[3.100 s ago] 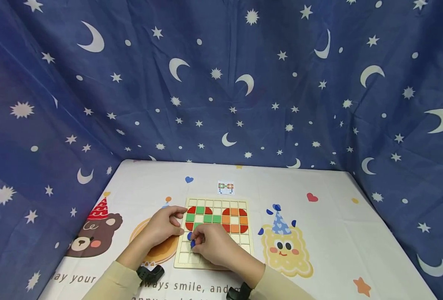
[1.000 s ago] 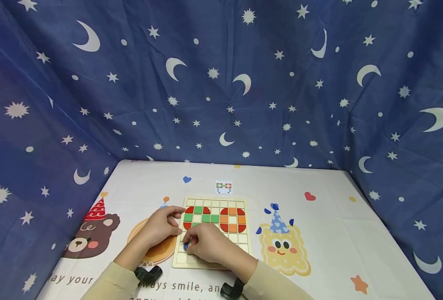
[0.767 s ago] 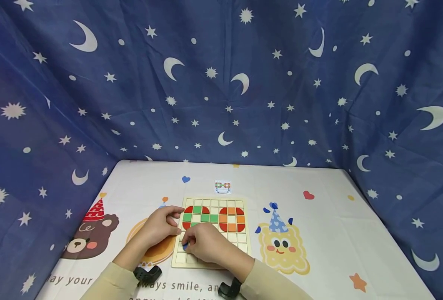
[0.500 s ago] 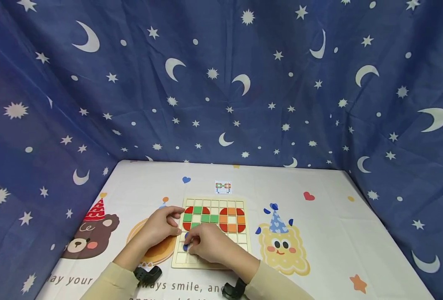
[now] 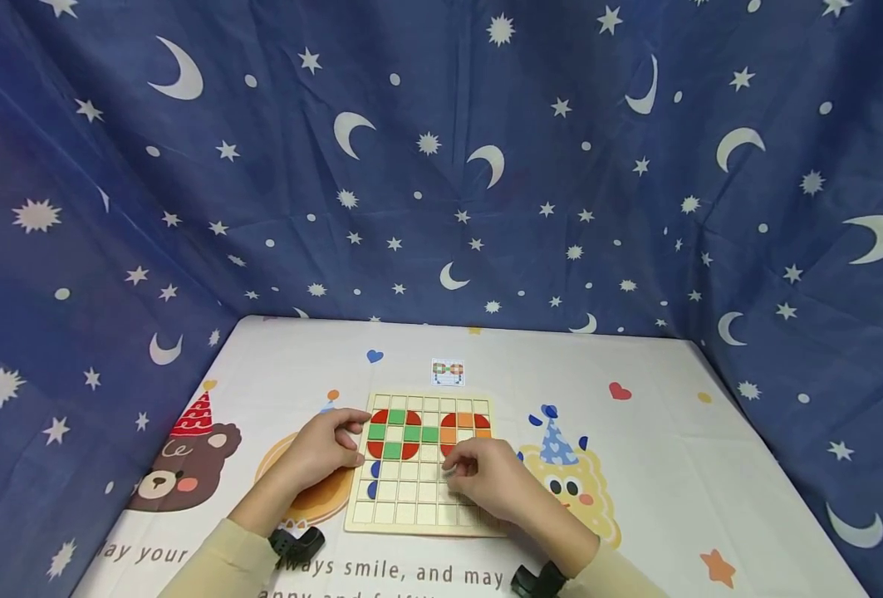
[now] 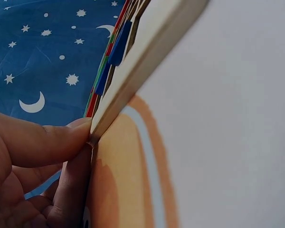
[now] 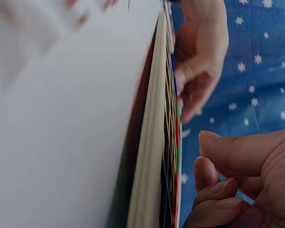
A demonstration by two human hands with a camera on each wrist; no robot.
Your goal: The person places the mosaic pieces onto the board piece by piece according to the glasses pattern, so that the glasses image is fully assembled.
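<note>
In the head view a pale wooden grid board (image 5: 426, 517) lies on the table, with red, orange and green pieces (image 5: 429, 435) in its upper cells. Two blue rounded pieces (image 5: 371, 490) sit one above the other in the left column. My left hand (image 5: 323, 448) rests at the board's left edge; its thumb (image 6: 61, 142) touches that edge in the left wrist view. Over the board's right side is my right hand (image 5: 489, 477), its fingers loosely bent. In the right wrist view a gap shows between its thumb and forefinger, with nothing visible there.
A small pattern card (image 5: 448, 372) lies behind the board. Several small blue shapes (image 5: 583, 442) are around the printed party hat (image 5: 556, 440) on the right; whether all are loose pieces I cannot tell. A blue curtain (image 5: 441, 166) encloses the white tablecloth (image 5: 673, 465).
My right hand has let go at the blue pieces in the left column and moved right across the board, uncovering both. The left hand has stayed at the board's edge.
</note>
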